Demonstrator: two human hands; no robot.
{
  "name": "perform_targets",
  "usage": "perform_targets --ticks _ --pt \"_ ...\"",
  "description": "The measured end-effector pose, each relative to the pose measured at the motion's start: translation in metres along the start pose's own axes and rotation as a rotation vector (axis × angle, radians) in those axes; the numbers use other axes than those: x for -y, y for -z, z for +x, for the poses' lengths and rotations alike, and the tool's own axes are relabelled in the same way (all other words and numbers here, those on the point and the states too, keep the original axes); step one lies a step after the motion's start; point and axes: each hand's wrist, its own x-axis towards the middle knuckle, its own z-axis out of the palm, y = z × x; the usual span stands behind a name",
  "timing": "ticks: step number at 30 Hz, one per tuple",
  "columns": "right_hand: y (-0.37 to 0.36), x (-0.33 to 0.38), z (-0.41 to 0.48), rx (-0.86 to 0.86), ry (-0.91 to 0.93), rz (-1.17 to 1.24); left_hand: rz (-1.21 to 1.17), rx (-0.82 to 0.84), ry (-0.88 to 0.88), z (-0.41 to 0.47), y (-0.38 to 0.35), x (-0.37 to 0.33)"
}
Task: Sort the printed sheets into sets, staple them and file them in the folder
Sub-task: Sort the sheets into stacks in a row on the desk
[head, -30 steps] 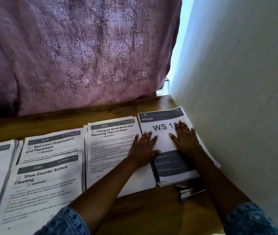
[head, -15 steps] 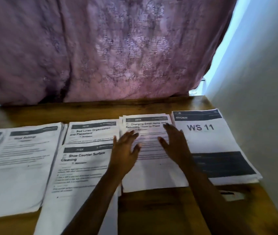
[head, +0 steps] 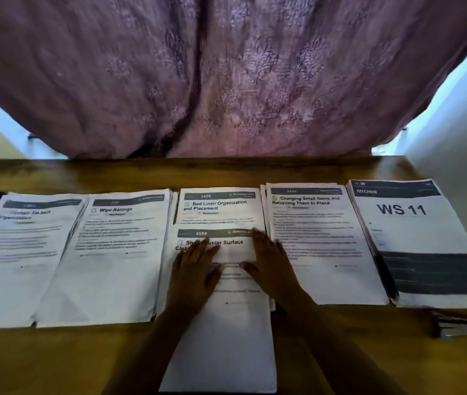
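Both hands press flat on the Shoe Counter Surface sheet [head: 226, 337]: left hand [head: 195, 270], right hand [head: 273, 267], each grip spread, fingers straight, clasping nothing. The sheet juts nearer than its row and overlaps the Bed Linen stack [head: 219, 208]. The Wipe Railings stack [head: 107, 269] and Charging Small Items stack [head: 320, 252] crowd its sides. Bare tabletop [head: 55, 363] lies in front and in a strip below the pink curtain [head: 226, 75].

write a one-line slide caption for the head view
Left hand and right hand rest flat on the Shoe Counter Surface Cleaning sheet among printed stacks on a wooden table
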Motion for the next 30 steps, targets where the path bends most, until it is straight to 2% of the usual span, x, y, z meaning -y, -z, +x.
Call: perform_targets --ticks 8,13,17,21,23,25,27,30 --pt "0.009 0.013 -0.002 0.018 -0.041 0.034 -0.042 -0.002 0.003 0.002 -0.001 -0.001" --pt "0.014 0.035 -0.021 -0.222 -0.242 0.343 -0.147 0.018 -0.003 0.001 -0.001 0.002" --pt "0.021 0.047 -0.034 -0.265 -0.198 0.428 -0.517 -0.027 0.064 0.004 0.009 0.006" --pt "0.056 0.05 -0.039 -0.423 -0.217 0.58 -0.854 -0.163 0.169 0.011 0.044 0.012" --pt "0.074 0.054 -0.035 -0.512 -0.221 0.714 -1.052 -0.116 0.215 0.017 0.068 0.014" --pt "0.084 0.064 -0.021 -0.531 -0.243 0.764 -1.211 -0.055 0.348 0.022 0.092 0.024" --pt "0.085 0.083 -0.002 -0.526 -0.201 0.775 -1.192 -0.069 0.431 0.025 0.115 0.048" --pt "0.07 0.128 0.031 -0.501 -0.003 0.776 -1.073 -0.191 0.49 0.02 0.157 0.097"
